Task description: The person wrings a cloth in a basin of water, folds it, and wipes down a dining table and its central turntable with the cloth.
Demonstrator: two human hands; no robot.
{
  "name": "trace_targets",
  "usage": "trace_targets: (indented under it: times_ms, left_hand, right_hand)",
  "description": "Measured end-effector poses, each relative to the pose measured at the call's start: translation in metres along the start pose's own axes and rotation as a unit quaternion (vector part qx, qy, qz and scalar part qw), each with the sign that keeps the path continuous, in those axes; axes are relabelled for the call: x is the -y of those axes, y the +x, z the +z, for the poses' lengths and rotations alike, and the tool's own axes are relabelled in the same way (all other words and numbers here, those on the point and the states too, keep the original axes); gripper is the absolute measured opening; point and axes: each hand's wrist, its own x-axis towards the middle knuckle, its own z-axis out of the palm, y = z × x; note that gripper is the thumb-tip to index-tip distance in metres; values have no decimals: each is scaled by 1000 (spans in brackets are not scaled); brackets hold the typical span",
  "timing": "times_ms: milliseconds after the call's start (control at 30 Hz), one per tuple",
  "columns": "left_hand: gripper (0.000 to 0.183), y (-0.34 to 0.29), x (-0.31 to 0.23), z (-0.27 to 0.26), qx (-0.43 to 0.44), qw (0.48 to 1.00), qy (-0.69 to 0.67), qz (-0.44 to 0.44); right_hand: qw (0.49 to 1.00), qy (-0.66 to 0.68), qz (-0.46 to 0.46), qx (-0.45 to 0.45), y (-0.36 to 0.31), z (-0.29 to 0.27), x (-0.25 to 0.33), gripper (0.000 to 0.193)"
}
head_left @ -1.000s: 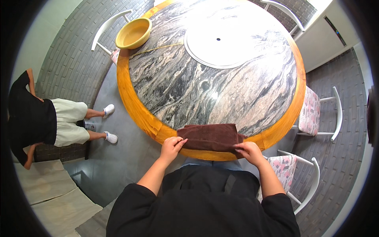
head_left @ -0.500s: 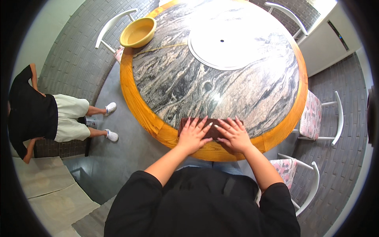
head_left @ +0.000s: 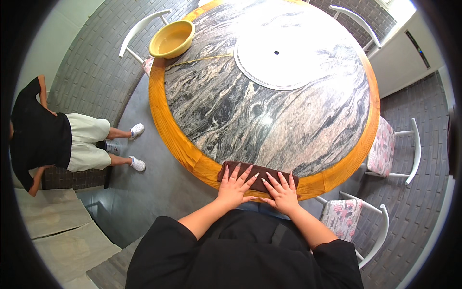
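At the lower centre of the frame, we press our left hand (head_left: 234,187) and right hand (head_left: 282,191) flat, fingers spread and grasping nothing, on a folded brown cloth (head_left: 257,177) lying on the round table's orange rim (head_left: 179,139). The folding looks done; the marble top appears untouched. A yellow bowl (head_left: 172,39) sits upper left.
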Motion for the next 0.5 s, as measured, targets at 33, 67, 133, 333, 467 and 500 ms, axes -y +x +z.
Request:
trace_targets:
  times_ms: [33,67,133,333,467,500]
  left_hand:
    - [92,-7,-6,2,2,1000,-2,0]
    - [94,-13,-12,4,13,999,-17,-36]
    - [100,-12,-15,12,7,997,-14,-72]
    - [96,2,-1,7,15,998,-1,-53]
    - [92,20,12,2,25,999,-4,-30]
    - [92,25,15,0,22,999,-8,-25]
  right_hand:
    - [1000,-3,-1,0,-5,2,2,71]
    - [1000,0,-5,-5,-9,1,6,69]
    - [1000,0,7,17,-8,1,6,68]
    - [999,6,-14,31,2,0,-9,69]
    - [999,22,-31,11,18,-2,-25,68]
    - [999,27,-35,7,25,-5,-30,68]
